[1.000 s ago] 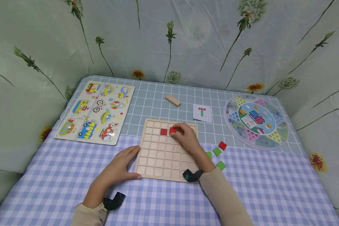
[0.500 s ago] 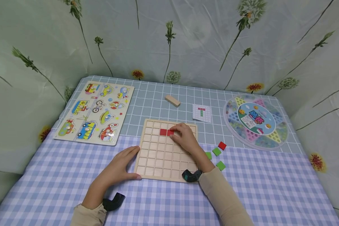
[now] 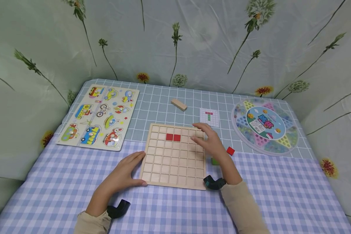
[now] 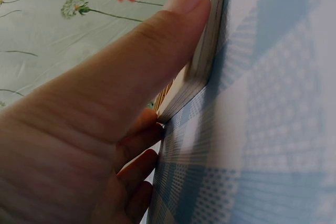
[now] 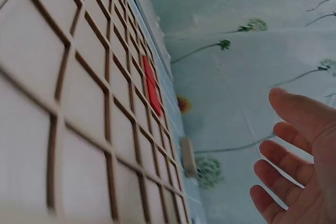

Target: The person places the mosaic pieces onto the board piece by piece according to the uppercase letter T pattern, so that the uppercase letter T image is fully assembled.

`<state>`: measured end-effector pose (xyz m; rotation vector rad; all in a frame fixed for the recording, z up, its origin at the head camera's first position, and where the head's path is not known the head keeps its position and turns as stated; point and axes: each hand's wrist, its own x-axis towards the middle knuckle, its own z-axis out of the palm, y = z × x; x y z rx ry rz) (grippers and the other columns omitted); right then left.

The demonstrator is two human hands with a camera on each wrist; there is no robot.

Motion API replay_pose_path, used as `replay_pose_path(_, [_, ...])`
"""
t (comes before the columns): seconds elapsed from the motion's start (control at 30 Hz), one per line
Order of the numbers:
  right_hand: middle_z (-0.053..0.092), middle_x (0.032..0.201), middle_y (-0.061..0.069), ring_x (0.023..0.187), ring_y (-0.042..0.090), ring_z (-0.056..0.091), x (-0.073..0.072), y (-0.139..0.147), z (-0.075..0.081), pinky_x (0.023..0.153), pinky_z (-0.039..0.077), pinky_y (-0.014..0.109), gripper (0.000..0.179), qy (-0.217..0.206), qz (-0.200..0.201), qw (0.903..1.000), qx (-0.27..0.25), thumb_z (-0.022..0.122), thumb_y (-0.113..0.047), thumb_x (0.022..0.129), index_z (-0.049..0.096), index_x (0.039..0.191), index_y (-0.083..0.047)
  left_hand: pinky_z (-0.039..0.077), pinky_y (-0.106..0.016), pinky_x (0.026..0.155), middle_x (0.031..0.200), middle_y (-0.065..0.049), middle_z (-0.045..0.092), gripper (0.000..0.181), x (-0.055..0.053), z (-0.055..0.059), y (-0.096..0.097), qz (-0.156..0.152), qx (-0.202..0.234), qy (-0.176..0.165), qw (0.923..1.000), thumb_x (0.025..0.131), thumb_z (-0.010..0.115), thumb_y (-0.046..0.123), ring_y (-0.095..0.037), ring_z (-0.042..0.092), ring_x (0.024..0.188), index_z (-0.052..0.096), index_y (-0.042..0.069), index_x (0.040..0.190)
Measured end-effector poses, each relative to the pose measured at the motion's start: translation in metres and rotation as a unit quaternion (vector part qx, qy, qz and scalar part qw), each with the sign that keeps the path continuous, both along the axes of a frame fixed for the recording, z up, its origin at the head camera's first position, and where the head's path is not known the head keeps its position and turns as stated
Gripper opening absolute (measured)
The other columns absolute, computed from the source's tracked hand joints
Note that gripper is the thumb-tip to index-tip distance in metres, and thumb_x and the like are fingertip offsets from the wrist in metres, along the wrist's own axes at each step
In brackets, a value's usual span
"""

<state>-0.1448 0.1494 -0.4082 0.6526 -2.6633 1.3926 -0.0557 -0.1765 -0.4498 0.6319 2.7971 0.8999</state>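
Observation:
Two red square tiles [image 3: 173, 137] lie side by side in the upper part of a wooden grid board [image 3: 163, 168]. At the board's left side, my left hand [image 3: 121, 175] rests with its thumb against the front left corner and its fingers along the left edge. The left wrist view shows that thumb [image 4: 157, 40] lying on the board's edge [image 4: 197, 66]. My right hand [image 3: 210, 143] hovers over the board's right side, fingers apart and holding nothing. Beside its wrist lie a loose red tile [image 3: 230, 150] and a partly covered green tile [image 3: 215, 161]. The right arm hides the other green tiles.
Behind the board are a pattern card [image 3: 209, 117] with a printed T shape and a small wooden block [image 3: 179, 104]. A vehicle puzzle board [image 3: 99, 117] lies at the left. A round game box [image 3: 265, 126] lies at the right.
My right hand set the second red tile beside the first, let go of it and moved right, over the loose green tiles. My left hand stayed at the board's corner.

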Motion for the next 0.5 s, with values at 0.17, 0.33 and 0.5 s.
replay_pose_path(0.17, [0.046,0.129,0.009,0.117,0.026,0.041,0.012,0.031,0.009,0.095,0.035,0.046,0.052,0.027,-0.023,0.9992,0.016,0.068,-0.013,0.08,0.049,0.127,-0.005,0.026,-0.05,0.1,0.139,-0.012,0.035,0.106,0.0,0.001,0.0,0.0,-0.001,-0.001,1.0,0.057,0.072,0.061,-0.033,0.03,0.126,0.034,0.005,0.138])
replay_pose_path(0.33, [0.045,0.13,0.013,0.117,0.03,0.041,0.022,0.06,0.008,0.093,0.035,0.049,0.055,0.032,-0.047,0.9979,0.031,0.069,-0.01,0.079,0.047,0.129,-0.005,0.026,-0.05,0.1,0.139,-0.012,0.034,0.107,0.0,0.0,0.0,0.001,-0.003,-0.002,1.0,0.056,0.07,0.064,-0.032,0.03,0.126,0.034,0.005,0.139])
replay_pose_path(0.5, [0.045,0.129,0.014,0.115,0.033,0.041,0.029,0.085,-0.001,0.092,0.034,0.052,0.056,0.008,-0.081,0.9957,0.043,0.069,-0.014,0.08,0.046,0.129,-0.004,0.026,-0.051,0.1,0.139,-0.012,0.034,0.107,0.0,0.0,0.0,0.003,-0.003,-0.003,1.0,0.056,0.07,0.063,-0.032,0.03,0.126,0.034,0.006,0.139])
